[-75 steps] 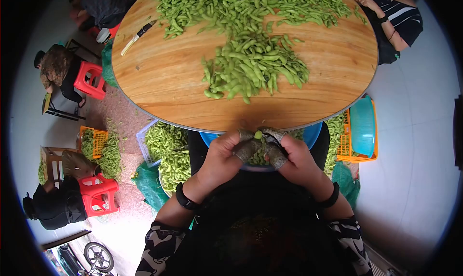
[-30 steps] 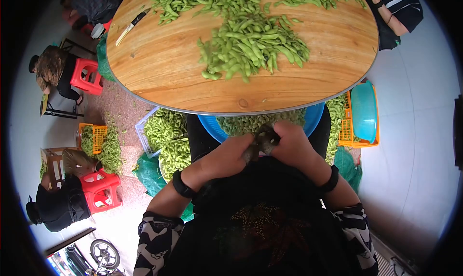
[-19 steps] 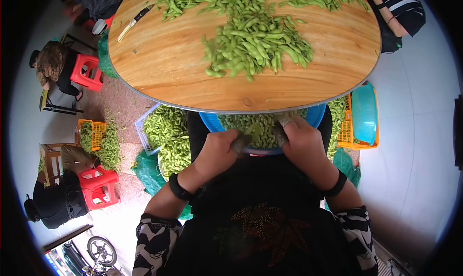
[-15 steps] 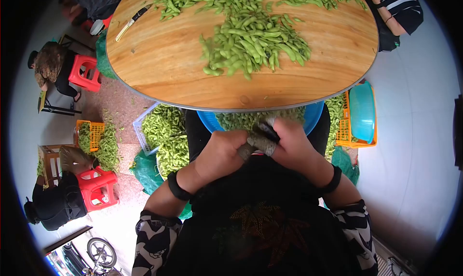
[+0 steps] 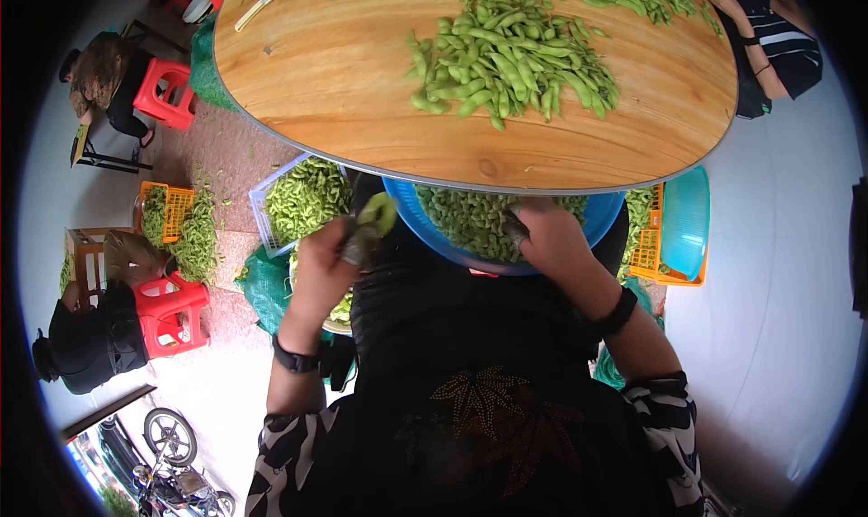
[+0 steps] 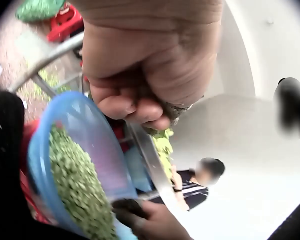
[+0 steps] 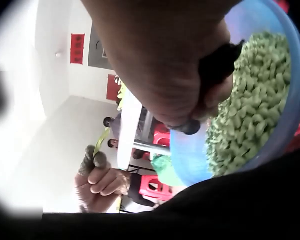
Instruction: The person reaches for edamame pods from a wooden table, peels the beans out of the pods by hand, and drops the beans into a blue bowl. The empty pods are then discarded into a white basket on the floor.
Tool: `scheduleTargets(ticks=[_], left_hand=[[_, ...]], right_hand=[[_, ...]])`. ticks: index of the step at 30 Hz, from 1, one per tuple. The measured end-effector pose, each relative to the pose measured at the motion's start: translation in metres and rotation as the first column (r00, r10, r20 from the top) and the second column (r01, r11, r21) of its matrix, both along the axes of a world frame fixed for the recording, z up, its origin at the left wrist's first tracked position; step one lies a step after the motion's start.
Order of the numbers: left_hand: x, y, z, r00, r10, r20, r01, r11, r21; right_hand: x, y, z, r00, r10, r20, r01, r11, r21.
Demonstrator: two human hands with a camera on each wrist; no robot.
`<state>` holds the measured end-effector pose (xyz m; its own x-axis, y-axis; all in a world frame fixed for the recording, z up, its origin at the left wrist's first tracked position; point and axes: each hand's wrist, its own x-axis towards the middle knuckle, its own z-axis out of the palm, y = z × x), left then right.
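Out to the left of the blue basin (image 5: 402, 207), my left hand (image 5: 321, 268) pinches a green soybean pod (image 5: 377, 211) between wrapped fingertips. The right wrist view shows the pod (image 7: 101, 141) flat and thin, sticking up from thumb and finger. Over the basin's right part, my right hand (image 5: 561, 241) has its fingers curled in, their tips darkly wrapped; no pod shows in it. Shelled soybeans (image 7: 257, 95) fill much of the basin, which sits on the lap under the table edge. A heap of whole pods (image 5: 511, 61) lies on the wooden table (image 5: 334, 92).
A knife (image 5: 268, 0) lies at the table's far left. Left of the lap stands a pale crate (image 5: 262, 205) of pods beside a green sack (image 5: 264, 291). On the right is an orange crate with a teal basin (image 5: 684, 223). Other people sit around.
The hands, together half a second ago, are now apart. My left hand has swung left with the pod, while the right stays over the basin. The head view has shifted too.
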<state>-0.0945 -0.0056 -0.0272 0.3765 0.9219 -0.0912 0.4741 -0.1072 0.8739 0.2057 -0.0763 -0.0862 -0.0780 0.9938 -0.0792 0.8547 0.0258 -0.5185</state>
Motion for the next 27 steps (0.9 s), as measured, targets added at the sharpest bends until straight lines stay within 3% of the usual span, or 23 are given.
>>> scheduleTargets(ticks=[1, 2, 4, 6, 8, 10, 11, 12, 13, 15, 16, 18, 19, 20, 21, 22, 24, 25, 26, 27], left_hand=[[-0.018, -0.001, -0.01, 0.988, 0.057, -0.143, -0.034, 0.987, 0.156], [-0.038, -0.003, -0.019, 0.932, 0.16, -0.326, -0.115, 0.981, 0.153], [-0.07, -0.01, -0.03, 0.793, 0.193, -0.579, -0.042, 0.964, 0.263], [-0.089, -0.02, -0.033, 0.619, 0.233, -0.75, -0.086, 0.969, 0.23], [-0.095, -0.024, -0.039, 0.559, 0.271, -0.784, -0.076, 0.958, 0.277], [-0.076, -0.023, -0.035, 0.699, 0.249, -0.67, -0.044, 0.95, 0.308], [-0.056, -0.023, -0.031, 0.782, 0.235, -0.577, -0.082, 0.957, 0.277], [-0.039, -0.021, -0.031, 0.873, 0.132, -0.47, -0.028, 0.975, 0.221], [-0.016, -0.019, -0.021, 0.929, -0.017, -0.37, 0.094, 0.977, 0.191], [0.025, -0.014, -0.016, 0.95, -0.258, -0.173, 0.269, 0.962, 0.044], [0.042, -0.014, -0.014, 0.945, -0.324, -0.047, 0.324, 0.946, -0.016], [0.064, -0.008, -0.022, 0.868, -0.484, 0.112, 0.492, 0.868, -0.064], [0.071, -0.005, -0.02, 0.863, -0.491, 0.116, 0.499, 0.864, -0.059], [0.077, -0.003, -0.016, 0.856, -0.448, 0.259, 0.514, 0.795, -0.322], [0.08, -0.001, -0.009, 0.851, -0.364, 0.378, 0.523, 0.647, -0.555], [0.081, -0.001, -0.005, 0.849, -0.371, 0.377, 0.528, 0.644, -0.554], [0.081, 0.0, 0.001, 0.84, -0.199, 0.504, 0.493, 0.669, -0.557], [0.08, 0.0, 0.001, 0.84, -0.205, 0.503, 0.494, 0.67, -0.554], [0.078, -0.001, 0.0, 0.855, -0.179, 0.487, 0.456, 0.707, -0.54], [0.077, -0.002, 0.0, 0.868, -0.15, 0.473, 0.414, 0.743, -0.525]], right_hand=[[-0.003, 0.005, -0.002, 1.0, 0.004, -0.003, -0.004, 1.0, -0.002], [-0.01, 0.011, -0.007, 0.995, 0.095, -0.03, -0.093, 0.993, 0.066], [-0.02, 0.018, -0.02, 0.98, 0.193, -0.05, -0.184, 0.973, 0.139], [-0.029, 0.021, -0.037, 0.953, 0.277, 0.126, -0.278, 0.961, -0.006], [-0.027, 0.024, -0.044, 0.968, 0.246, 0.043, -0.245, 0.969, -0.02], [-0.021, 0.021, -0.037, 0.977, 0.21, -0.035, -0.212, 0.976, -0.048], [-0.016, 0.018, -0.026, 0.973, 0.145, -0.177, -0.156, 0.987, -0.046], [-0.013, 0.016, -0.012, 0.947, 0.077, -0.313, -0.097, 0.994, -0.05], [-0.012, 0.014, 0.001, 0.95, 0.077, -0.304, -0.096, 0.994, -0.048], [-0.011, 0.01, 0.023, 0.782, -0.254, -0.569, -0.074, 0.868, -0.491], [-0.012, 0.007, 0.031, 0.784, -0.259, -0.564, -0.064, 0.87, -0.488], [-0.015, -0.001, 0.043, 0.68, -0.345, -0.647, -0.055, 0.856, -0.513], [-0.016, -0.004, 0.046, 0.655, -0.369, -0.659, -0.017, 0.865, -0.501], [-0.017, -0.006, 0.049, 0.655, -0.372, -0.658, -0.008, 0.867, -0.498], [-0.017, -0.008, 0.053, 0.594, -0.37, -0.714, 0.029, 0.897, -0.441], [-0.018, -0.01, 0.056, 0.531, -0.359, -0.767, 0.068, 0.921, -0.384], [-0.016, -0.011, 0.06, 0.493, -0.387, -0.779, 0.083, 0.913, -0.4], [-0.015, -0.011, 0.063, 0.457, -0.412, -0.788, 0.091, 0.903, -0.42], [-0.017, -0.011, 0.065, 0.458, -0.408, -0.79, 0.09, 0.905, -0.415], [-0.019, -0.011, 0.068, 0.515, -0.304, -0.801, 0.097, 0.95, -0.298]])
